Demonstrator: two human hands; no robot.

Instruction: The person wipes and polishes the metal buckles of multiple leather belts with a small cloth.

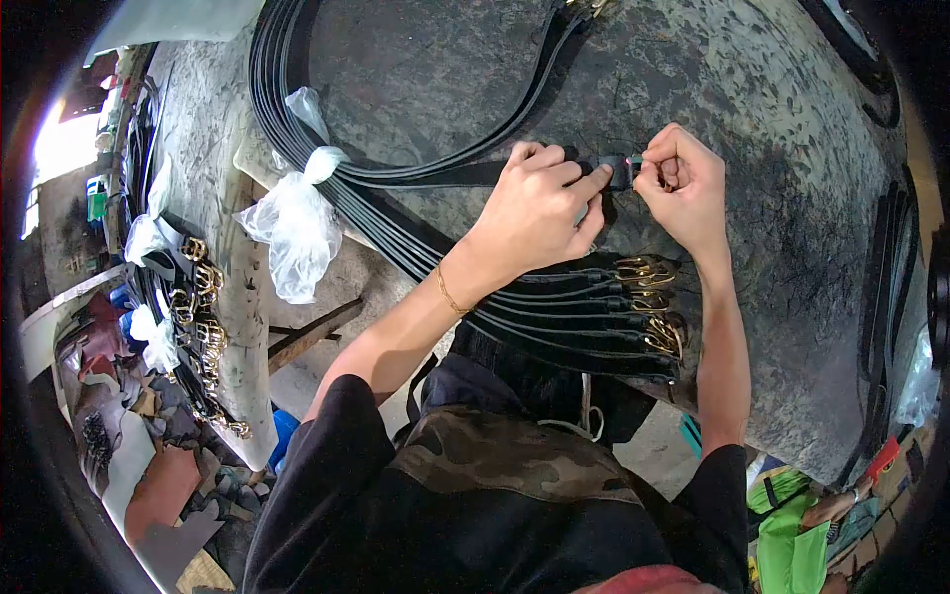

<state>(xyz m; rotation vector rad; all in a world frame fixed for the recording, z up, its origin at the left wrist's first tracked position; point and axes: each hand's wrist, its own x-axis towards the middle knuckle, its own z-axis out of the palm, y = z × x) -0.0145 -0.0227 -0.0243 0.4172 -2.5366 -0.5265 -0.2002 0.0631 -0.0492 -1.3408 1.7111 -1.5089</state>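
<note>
Both hands are working at the end of a long, flat, black leather-like strap (617,174).
Above the dark, scuffed surface (782,327), the bare left hand (550,210) is gripping the strap while the bare right hand (687,186) is pinching at its tip; black straps (559,315) with gold-coloured metal buckles (661,333) are lying fanned at the near edge, and knotted translucent white plastic (300,228) is binding them by the left edge.

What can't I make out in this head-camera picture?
Head view:
Black strap: partly hidden by the left hand.
Whether the right hand pinches its end: covered by the fingers, small.
Upper gold buckles: cut off by the top edge.
</note>
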